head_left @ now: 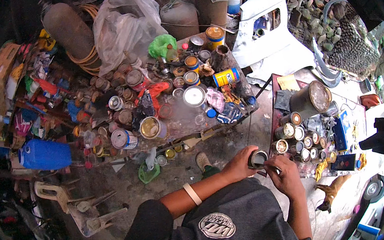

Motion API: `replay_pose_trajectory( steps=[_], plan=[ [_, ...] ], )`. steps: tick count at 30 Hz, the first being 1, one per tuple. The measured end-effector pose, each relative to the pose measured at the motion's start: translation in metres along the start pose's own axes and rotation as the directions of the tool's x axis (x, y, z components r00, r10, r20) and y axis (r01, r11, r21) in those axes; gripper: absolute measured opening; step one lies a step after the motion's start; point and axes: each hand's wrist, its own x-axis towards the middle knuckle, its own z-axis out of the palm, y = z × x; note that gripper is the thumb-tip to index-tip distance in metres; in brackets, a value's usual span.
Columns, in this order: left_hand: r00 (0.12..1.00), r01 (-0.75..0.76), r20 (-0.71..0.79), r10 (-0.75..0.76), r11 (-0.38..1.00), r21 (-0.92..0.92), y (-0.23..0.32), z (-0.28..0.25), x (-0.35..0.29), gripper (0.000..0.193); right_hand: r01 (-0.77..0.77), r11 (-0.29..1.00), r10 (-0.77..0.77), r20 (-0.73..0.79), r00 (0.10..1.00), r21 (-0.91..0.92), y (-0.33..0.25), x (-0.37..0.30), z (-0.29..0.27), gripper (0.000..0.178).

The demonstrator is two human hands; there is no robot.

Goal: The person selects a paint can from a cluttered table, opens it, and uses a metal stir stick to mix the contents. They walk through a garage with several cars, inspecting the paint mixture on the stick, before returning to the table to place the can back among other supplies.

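Observation:
My left hand [241, 165] is wrapped round the side of a small open tin can [258, 159], held in front of my body. Greyish stuff, perhaps paint, shows inside the can. At the can's right rim is my right hand [285, 175], its fingers closed in a pinch. Whatever they hold, if anything, is too small to make out. Just beyond the can, to the right, a cluster of small tins [288, 131] stands on a low table [360, 109].
A cluttered workbench [181, 131] with many paint cans lies ahead and left. A white car body panel [271, 42] leans behind. On the floor are a pale plastic chair [85, 212], a green basket [149, 173] and, near my right arm, a brown animal [331, 193].

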Motion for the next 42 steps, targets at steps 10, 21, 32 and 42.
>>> replay_pose_trajectory(
  steps=[10, 21, 32, 42],
  plan=[
    [1.0, -0.014, 0.018, 0.013, 1.0, 0.028, 0.016, -0.004, 0.009, 0.084, -0.028, 1.0, 0.028, 0.03, 0.999, 0.001, 0.01, -0.009, -0.01, 0.022],
    [0.997, -0.006, 0.075, 0.002, 0.998, 0.06, 0.038, 0.034, 0.021, 0.087, -0.069, 0.997, 0.065, -0.113, 0.992, -0.031, 0.035, -0.037, -0.034, 0.023],
    [0.98, -0.04, 0.195, 0.037, 0.999, 0.013, 0.065, 0.111, 0.036, 0.082, 0.02, 0.999, -0.01, -0.226, 0.974, 0.04, 0.072, -0.103, -0.072, 0.027],
    [0.773, -0.179, 0.596, 0.218, 0.976, -0.125, 0.085, 0.154, 0.05, 0.075, -0.396, 0.915, 0.379, -0.493, 0.783, 0.073, 0.034, -0.19, -0.062, 0.02]
  ],
)
